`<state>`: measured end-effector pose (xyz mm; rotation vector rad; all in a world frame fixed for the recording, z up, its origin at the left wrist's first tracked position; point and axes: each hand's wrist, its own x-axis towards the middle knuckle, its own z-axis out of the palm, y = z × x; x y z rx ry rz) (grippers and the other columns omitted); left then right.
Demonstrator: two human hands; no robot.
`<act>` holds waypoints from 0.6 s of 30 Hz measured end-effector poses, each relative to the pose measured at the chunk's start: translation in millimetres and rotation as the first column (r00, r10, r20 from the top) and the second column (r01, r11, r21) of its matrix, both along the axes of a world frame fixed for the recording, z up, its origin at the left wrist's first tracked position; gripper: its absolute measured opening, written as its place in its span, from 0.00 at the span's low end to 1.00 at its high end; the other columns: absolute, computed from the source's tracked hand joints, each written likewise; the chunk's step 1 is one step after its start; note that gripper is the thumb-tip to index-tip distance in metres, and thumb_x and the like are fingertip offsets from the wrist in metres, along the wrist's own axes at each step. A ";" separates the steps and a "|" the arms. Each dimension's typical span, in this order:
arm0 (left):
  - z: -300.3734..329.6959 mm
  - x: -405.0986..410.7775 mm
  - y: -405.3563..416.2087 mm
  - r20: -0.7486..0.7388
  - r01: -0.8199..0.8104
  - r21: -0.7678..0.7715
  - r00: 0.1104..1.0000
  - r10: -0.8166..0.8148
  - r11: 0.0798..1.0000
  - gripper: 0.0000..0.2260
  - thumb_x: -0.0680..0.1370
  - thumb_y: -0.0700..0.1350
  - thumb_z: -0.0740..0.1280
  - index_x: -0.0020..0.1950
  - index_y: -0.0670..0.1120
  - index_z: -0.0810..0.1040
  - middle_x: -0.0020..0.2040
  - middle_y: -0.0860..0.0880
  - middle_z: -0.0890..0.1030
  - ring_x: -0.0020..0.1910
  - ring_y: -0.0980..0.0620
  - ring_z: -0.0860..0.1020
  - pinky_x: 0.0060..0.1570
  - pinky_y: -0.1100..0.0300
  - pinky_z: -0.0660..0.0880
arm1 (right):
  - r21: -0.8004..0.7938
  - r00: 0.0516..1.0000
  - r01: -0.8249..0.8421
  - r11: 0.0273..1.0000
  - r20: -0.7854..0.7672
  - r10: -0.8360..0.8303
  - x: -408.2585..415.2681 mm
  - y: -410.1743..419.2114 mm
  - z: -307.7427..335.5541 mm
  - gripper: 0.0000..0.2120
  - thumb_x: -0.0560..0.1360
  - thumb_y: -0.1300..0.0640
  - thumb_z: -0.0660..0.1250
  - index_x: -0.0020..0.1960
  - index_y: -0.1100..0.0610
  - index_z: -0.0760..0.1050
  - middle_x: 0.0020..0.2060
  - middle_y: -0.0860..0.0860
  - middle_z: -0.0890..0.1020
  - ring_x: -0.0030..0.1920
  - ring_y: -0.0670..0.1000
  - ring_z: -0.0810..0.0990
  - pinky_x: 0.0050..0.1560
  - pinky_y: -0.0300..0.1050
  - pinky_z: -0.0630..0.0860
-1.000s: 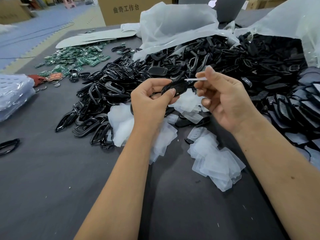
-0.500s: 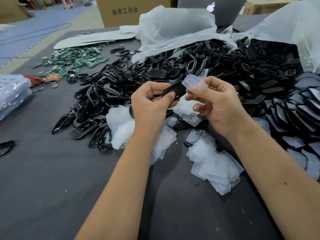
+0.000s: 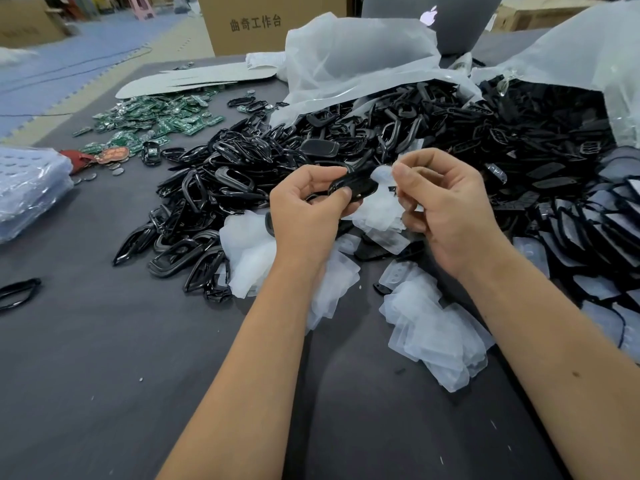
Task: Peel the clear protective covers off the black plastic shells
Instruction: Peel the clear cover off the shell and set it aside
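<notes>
My left hand [image 3: 308, 209] grips a black plastic shell [image 3: 353, 187] between thumb and fingers above the table. Just right of it, my right hand [image 3: 446, 206] pinches a clear protective cover [image 3: 382, 176] at the shell's right end. The cover is bent and mostly lifted off the shell. Under and around my hands lie piles of peeled clear covers [image 3: 433, 327], and a second heap of covers [image 3: 249, 251] sits to the left. A big heap of black shells and frames [image 3: 242, 168] spreads behind.
Covered black shells [image 3: 595, 244] lie in rows at the right. Green circuit boards [image 3: 152, 119] sit far left, white plastic bags [image 3: 356, 60] and a laptop [image 3: 450, 19] at the back. A blue-tinted plastic stack [image 3: 27, 188] is at the left edge of the grey table [image 3: 104, 358].
My right hand has drawn the clear cover from flat over the shell to its right end, bending it. The left hand keeps gripping the shell in about the same place.
</notes>
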<state>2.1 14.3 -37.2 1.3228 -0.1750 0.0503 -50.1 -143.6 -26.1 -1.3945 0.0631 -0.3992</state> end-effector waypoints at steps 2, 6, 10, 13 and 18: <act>-0.3 -0.2 -0.4 0.008 0.013 0.020 1.000 -0.013 1.000 0.11 0.75 0.27 0.71 0.49 0.42 0.85 0.47 0.40 0.87 0.44 0.41 0.87 0.43 0.58 0.83 | -0.065 1.000 0.017 0.998 0.009 -0.016 0.2 3.4 -0.4 0.08 0.79 0.58 0.73 0.43 0.49 0.83 0.34 0.46 0.77 0.34 0.48 0.68 0.26 0.38 0.66; -2.0 -0.3 -1.0 0.028 0.021 0.055 0.999 -0.023 0.998 0.10 0.75 0.28 0.72 0.51 0.41 0.85 0.48 0.41 0.87 0.44 0.44 0.87 0.45 0.57 0.83 | -0.128 0.999 0.026 0.991 0.049 -0.019 1.5 9.7 -2.0 0.02 0.80 0.60 0.73 0.48 0.57 0.83 0.37 0.51 0.78 0.36 0.47 0.75 0.26 0.38 0.71; -2.0 -0.5 -1.3 0.033 0.033 0.060 0.999 -0.036 0.998 0.10 0.75 0.27 0.72 0.50 0.40 0.85 0.47 0.41 0.87 0.43 0.44 0.87 0.46 0.54 0.84 | -0.171 0.998 0.063 0.983 0.036 -0.058 2.7 10.5 -6.2 0.05 0.79 0.59 0.74 0.50 0.61 0.82 0.32 0.53 0.75 0.27 0.50 0.69 0.24 0.38 0.66; -1.7 -0.3 -1.3 0.056 0.054 0.070 0.997 -0.058 0.996 0.10 0.75 0.28 0.72 0.49 0.42 0.86 0.46 0.42 0.87 0.43 0.44 0.87 0.46 0.54 0.84 | -0.230 0.996 0.087 0.969 0.020 -0.084 3.9 9.8 -8.5 0.05 0.77 0.59 0.76 0.51 0.59 0.82 0.32 0.51 0.80 0.28 0.50 0.72 0.26 0.39 0.68; -3.5 0.2 -3.0 0.067 0.070 0.130 0.995 -0.079 0.989 0.10 0.74 0.28 0.73 0.49 0.41 0.86 0.46 0.42 0.86 0.43 0.43 0.87 0.47 0.50 0.85 | -0.423 0.974 0.216 0.880 0.035 -0.223 7.5 5.3 -14.4 0.06 0.75 0.53 0.77 0.44 0.53 0.82 0.34 0.54 0.82 0.32 0.45 0.75 0.35 0.40 0.73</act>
